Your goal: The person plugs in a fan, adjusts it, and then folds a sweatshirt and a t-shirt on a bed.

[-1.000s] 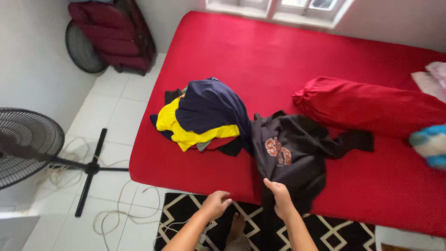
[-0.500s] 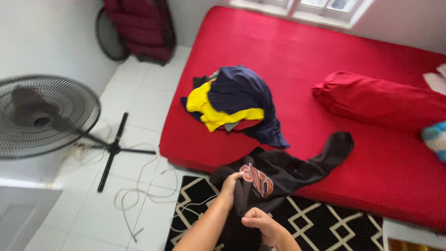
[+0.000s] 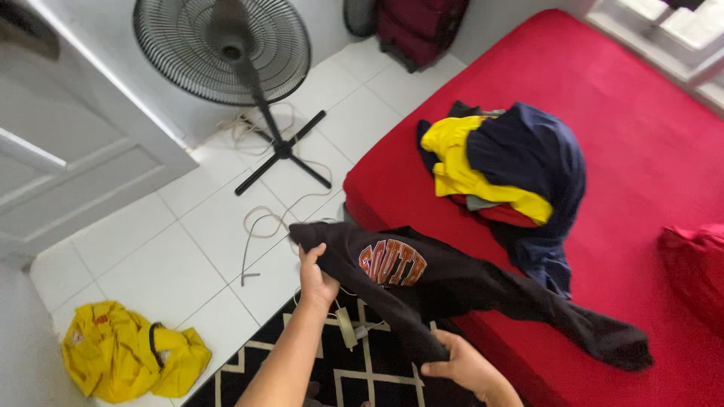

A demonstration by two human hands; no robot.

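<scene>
A black sweatshirt with orange lettering on the chest hangs stretched between both my hands, over the edge of the red bed. My left hand grips its upper end near the floor side. My right hand clutches a lower part of the same garment. One sleeve trails onto the bed to the right. Behind it on the bed lies a pile of clothes, with a navy piece and a yellow piece on top.
A standing fan with a loose white cable is on the white tiled floor. A yellow garment lies on the floor at lower left. A black-and-white patterned rug is underfoot, a white door at left.
I have pulled the black sweatshirt off the bed and spread it between my hands. My view has swung left toward the floor, fan and door.
</scene>
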